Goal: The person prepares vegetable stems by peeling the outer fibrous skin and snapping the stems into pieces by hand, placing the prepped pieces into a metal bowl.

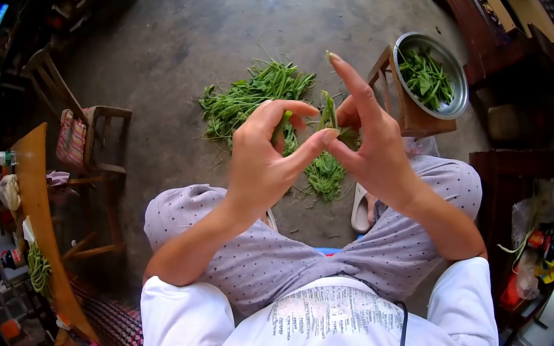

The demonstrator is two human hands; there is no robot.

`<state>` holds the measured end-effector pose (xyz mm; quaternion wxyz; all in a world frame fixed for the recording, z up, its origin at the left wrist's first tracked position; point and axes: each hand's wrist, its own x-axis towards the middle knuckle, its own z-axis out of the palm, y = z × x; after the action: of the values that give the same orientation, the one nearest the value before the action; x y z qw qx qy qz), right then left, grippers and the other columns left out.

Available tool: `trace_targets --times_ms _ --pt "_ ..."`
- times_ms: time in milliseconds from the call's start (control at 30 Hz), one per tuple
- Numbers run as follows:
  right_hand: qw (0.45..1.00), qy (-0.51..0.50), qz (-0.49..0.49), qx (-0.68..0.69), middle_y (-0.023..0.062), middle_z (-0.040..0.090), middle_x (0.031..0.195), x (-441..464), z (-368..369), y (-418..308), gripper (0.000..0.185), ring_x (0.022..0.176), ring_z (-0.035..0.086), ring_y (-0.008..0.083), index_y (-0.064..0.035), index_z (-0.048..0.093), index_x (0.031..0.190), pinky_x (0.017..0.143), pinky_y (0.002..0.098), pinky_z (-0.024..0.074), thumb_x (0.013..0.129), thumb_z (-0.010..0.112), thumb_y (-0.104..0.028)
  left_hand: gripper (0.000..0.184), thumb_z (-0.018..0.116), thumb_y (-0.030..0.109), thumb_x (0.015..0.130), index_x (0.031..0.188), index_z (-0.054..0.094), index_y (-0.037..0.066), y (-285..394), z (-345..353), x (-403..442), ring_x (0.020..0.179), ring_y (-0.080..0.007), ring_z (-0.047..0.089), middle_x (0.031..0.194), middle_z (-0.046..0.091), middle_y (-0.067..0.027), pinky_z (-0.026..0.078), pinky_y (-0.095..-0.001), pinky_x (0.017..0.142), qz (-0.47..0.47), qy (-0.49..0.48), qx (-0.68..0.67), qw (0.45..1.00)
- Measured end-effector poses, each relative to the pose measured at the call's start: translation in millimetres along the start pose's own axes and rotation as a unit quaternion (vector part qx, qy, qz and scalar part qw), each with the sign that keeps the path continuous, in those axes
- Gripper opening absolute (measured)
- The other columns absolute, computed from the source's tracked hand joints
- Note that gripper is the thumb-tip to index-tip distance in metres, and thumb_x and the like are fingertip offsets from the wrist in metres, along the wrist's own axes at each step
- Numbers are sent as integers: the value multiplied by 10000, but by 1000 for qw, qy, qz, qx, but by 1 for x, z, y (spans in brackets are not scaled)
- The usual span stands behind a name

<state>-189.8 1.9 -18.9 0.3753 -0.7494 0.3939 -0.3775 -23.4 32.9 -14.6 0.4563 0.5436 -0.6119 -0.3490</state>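
My left hand (263, 157) is curled in front of me, with a short green stem (282, 125) in its bent fingers. Its thumb tip meets my right thumb. In my right hand (378, 138), a leafy green sprig (329, 112) is pinched between thumb and bent fingers, while the index finger points up and away. Beyond my hands, a large heap of leafy green stems (257, 96) lies on the floor. A smaller pile of leafy bits (324, 175) sits between my feet, partly hidden by my hands.
To the right, a metal bowl (462, 84) of cut green stems rests on a wooden stool (427, 126). A wooden chair (107, 113) and a table edge (48, 222) are at the left. Dark wooden furniture (485, 64) stands far right. A light slipper (360, 210) shows below my right hand.
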Motion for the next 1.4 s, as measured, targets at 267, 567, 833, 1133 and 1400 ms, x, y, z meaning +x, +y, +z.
trace_targets --times_ms 267,567,833,1133,1400 --pt "1000 -16 -24 8 86 571 805 3 -5 -16 697 701 586 189 -111 367 1400 619 313 484 785 686 -40 155 689 152 863 971 661 44 -13 -7 8 548 26 353 716 541 95 243 -164 460 -115 -32 -112 987" --pt "982 -55 57 170 4 565 795 15 -22 3 174 663 505 45 -15 663 999 551 191 397 871 665 -133 171 653 104 879 1019 658 6 -15 -15 3 660 -24 430 794 571 17 312 -201 536 42 -89 -29 995" --pt "948 -39 157 274 1 601 800 17 -12 0 191 675 525 38 15 645 905 581 188 416 871 677 -169 192 719 120 807 953 655 13 5 -12 2 509 -38 401 711 597 -12 300 -225 451 -21 -64 -25 997" --pt "999 45 7 7 124 509 794 14 -2 -20 75 698 536 263 8 556 850 627 348 434 851 598 -54 145 689 124 854 930 640 10 -5 -2 -1 535 4 415 709 597 43 313 -195 459 -49 -15 -104 993" --pt "996 59 -56 -28 145 484 867 12 7 -12 83 756 517 306 -2 508 902 646 381 425 842 564 -19 145 592 96 923 1008 606 -21 2 -3 -2 756 -55 583 857 641 -7 462 -192 664 -101 -30 -247 963"
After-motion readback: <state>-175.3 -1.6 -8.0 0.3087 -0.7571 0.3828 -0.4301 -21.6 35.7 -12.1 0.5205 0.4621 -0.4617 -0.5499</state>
